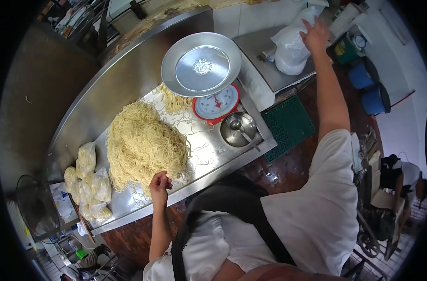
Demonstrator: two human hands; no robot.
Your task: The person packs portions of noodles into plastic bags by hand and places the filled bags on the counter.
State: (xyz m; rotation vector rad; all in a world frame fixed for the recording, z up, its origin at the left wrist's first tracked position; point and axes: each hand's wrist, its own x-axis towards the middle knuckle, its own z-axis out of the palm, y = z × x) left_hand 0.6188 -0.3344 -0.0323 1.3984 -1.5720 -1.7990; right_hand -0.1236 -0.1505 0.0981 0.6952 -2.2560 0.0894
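At the upper right, my right hand (315, 35) reaches over a white plastic bag (289, 49), its fingers spread against the upper part of the bag. My left hand (160, 182) is at the near edge of a big heap of yellow noodles (143, 140), fingers curled and nothing visible in them. The heap lies on a steel worktop (201, 159). Behind it stands a red dial scale (216, 103) with a wide metal pan (169, 70) on top; the pan holds nothing. A smaller clump of noodles (176, 99) lies beside the scale.
A steel bowl (230, 137) with a ladle (245, 135) sits by the worktop's right corner. Several bagged noodle portions (86, 161) are piled at the left end. On the floor side are a green plastic crate (288, 129) and blue buckets (375, 99).
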